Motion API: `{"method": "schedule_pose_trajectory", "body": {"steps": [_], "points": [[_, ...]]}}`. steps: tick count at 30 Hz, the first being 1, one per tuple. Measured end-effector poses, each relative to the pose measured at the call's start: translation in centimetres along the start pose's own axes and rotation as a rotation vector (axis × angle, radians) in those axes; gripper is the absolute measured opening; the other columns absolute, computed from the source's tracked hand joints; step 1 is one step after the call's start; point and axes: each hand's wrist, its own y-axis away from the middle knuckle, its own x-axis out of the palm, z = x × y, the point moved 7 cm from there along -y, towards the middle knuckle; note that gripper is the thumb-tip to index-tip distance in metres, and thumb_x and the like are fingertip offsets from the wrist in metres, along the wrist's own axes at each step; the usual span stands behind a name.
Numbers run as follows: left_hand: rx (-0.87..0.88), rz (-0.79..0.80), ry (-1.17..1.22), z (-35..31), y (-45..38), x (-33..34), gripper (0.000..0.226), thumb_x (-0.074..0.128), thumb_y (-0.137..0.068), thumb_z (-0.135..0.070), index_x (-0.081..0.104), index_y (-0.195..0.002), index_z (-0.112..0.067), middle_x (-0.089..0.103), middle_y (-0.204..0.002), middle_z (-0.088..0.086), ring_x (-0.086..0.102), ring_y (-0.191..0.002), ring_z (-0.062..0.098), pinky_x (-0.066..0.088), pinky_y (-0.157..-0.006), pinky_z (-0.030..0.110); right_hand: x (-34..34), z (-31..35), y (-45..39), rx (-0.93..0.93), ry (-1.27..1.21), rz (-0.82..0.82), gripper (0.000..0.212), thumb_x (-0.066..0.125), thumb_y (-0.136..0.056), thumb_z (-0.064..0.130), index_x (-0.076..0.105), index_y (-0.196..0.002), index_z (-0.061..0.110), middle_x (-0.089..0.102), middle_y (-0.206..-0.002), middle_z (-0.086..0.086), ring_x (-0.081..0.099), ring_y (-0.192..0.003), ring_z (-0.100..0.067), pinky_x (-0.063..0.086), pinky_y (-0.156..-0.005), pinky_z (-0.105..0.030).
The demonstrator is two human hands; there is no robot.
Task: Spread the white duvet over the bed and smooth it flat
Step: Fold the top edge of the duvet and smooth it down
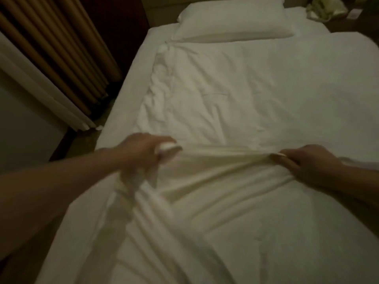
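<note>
The white duvet point(235, 95) lies over most of the bed point(123, 111), wrinkled along its left side. Its near end is lifted off the mattress and pulled taut between my hands. My left hand point(141, 152) grips a bunched corner of the duvet, and folds hang down from it toward me. My right hand point(307, 162) pinches the duvet's edge further right, with a tight crease running between the two hands. The bed's foot is hidden under the raised cloth.
A white pillow point(233, 21) lies at the head of the bed. Brown curtains point(53, 50) and a pale wall point(22, 124) stand to the left, with a narrow strip of floor beside the bed. A pale bag-like object point(326, 7) sits at the top right.
</note>
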Motion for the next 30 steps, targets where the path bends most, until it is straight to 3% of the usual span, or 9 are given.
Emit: {"method": "schedule_pose_trajectory", "body": {"steps": [2, 5, 7, 9, 13, 19, 26, 28, 30], "points": [[-0.241, -0.192, 0.279, 3.7, -2.0, -0.2, 0.038, 0.056, -0.076, -0.033, 0.061, -0.111, -0.044, 0.067, -0.115, -0.002, 0.062, -0.107, 0.025, 0.050, -0.089, 0.034, 2.7, 0.4, -1.7, 0.090, 0.123, 0.129, 0.066, 0.015, -0.086, 0.072, 0.068, -0.098, 0.035, 0.072, -0.086, 0.001, 0.067, -0.083, -0.021, 0.045, -0.067, -0.030], [-0.441, -0.271, 0.165, 3.0, -3.3, 2.3, 0.046, 0.057, -0.084, -0.028, 0.052, -0.129, -0.037, 0.060, -0.127, 0.005, 0.051, -0.120, 0.028, 0.034, -0.105, 0.040, 6.4, 2.4, -2.6, 0.180, 0.272, 0.273, 0.053, 0.019, -0.099, 0.060, 0.064, -0.109, 0.034, 0.068, -0.106, 0.001, 0.063, -0.099, -0.022, 0.042, -0.077, -0.030], [-0.434, -0.451, 0.187, 1.8, -2.0, 1.8, 0.069, 0.062, -0.084, -0.046, 0.032, -0.146, -0.036, 0.041, -0.146, 0.005, 0.032, -0.136, 0.027, 0.015, -0.117, 0.047, 5.0, 3.6, -2.4, 0.247, 0.271, 0.043, 0.049, 0.022, -0.100, 0.051, 0.063, -0.110, 0.027, 0.065, -0.110, -0.004, 0.059, -0.102, -0.028, 0.045, -0.088, -0.038], [-0.595, -0.540, 0.523, 4.0, 0.7, 1.7, 0.105, 0.074, -0.065, -0.069, 0.020, -0.149, -0.036, 0.031, -0.150, 0.005, 0.031, -0.137, 0.028, 0.024, -0.114, 0.049, 3.3, 6.9, -1.2, 0.195, 0.117, -0.204, 0.055, 0.029, -0.091, 0.056, 0.060, -0.120, 0.022, 0.060, -0.121, -0.008, 0.054, -0.111, -0.032, 0.043, -0.096, -0.045], [-0.767, -0.203, 1.106, 6.9, 4.7, 6.5, 0.110, 0.080, -0.050, -0.075, 0.046, -0.139, -0.021, 0.056, -0.135, 0.005, 0.056, -0.116, 0.027, 0.045, -0.101, 0.039, 7.0, 14.1, -2.0, 0.139, 0.028, 0.063, 0.098, 0.022, -0.076, 0.087, 0.032, -0.149, 0.021, 0.046, -0.144, -0.003, 0.041, -0.134, -0.025, 0.025, -0.115, -0.043], [-0.750, -0.284, 1.143, 9.3, 5.2, 7.8, 0.095, 0.062, -0.073, -0.074, 0.051, -0.136, -0.004, 0.060, -0.129, 0.013, 0.058, -0.114, 0.030, 0.046, -0.096, 0.035, 8.1, 16.7, -7.3, 0.254, -0.317, 0.117, 0.063, 0.041, -0.087, 0.073, 0.055, -0.062, 0.017, 0.067, -0.071, -0.004, 0.062, -0.073, -0.022, 0.038, -0.062, -0.033], [-1.030, -0.298, 0.842, 12.0, 5.1, 12.9, 0.080, 0.056, -0.088, -0.060, 0.048, -0.132, 0.007, 0.051, -0.133, 0.032, 0.051, -0.119, 0.045, 0.042, -0.098, 0.049, 11.6, 17.1, -9.4, 0.187, -0.014, 0.225, 0.069, 0.028, -0.093, 0.072, 0.068, -0.092, 0.015, 0.070, -0.100, -0.012, 0.065, -0.096, -0.029, 0.039, -0.073, -0.036], [-0.849, -0.708, 0.605, 8.6, 4.6, 7.9, 0.069, 0.062, -0.090, -0.040, 0.036, -0.142, -0.004, 0.038, -0.143, 0.027, 0.038, -0.130, 0.043, 0.028, -0.109, 0.050, 9.8, 17.7, -8.5, 0.106, 0.040, 0.181, 0.052, 0.034, -0.096, 0.062, 0.061, -0.108, 0.019, 0.067, -0.110, -0.010, 0.060, -0.106, -0.030, 0.038, -0.084, -0.038], [-0.214, -0.977, 0.386, 0.4, 3.6, 2.5, 0.063, 0.062, -0.087, -0.035, 0.041, -0.141, -0.009, 0.045, -0.140, 0.019, 0.042, -0.128, 0.036, 0.027, -0.110, 0.042, 6.2, 17.2, -5.7, -0.014, 0.147, 0.006, 0.050, 0.039, -0.093, 0.057, 0.054, -0.125, 0.022, 0.062, -0.120, -0.005, 0.054, -0.115, -0.027, 0.035, -0.101, -0.042]]}}
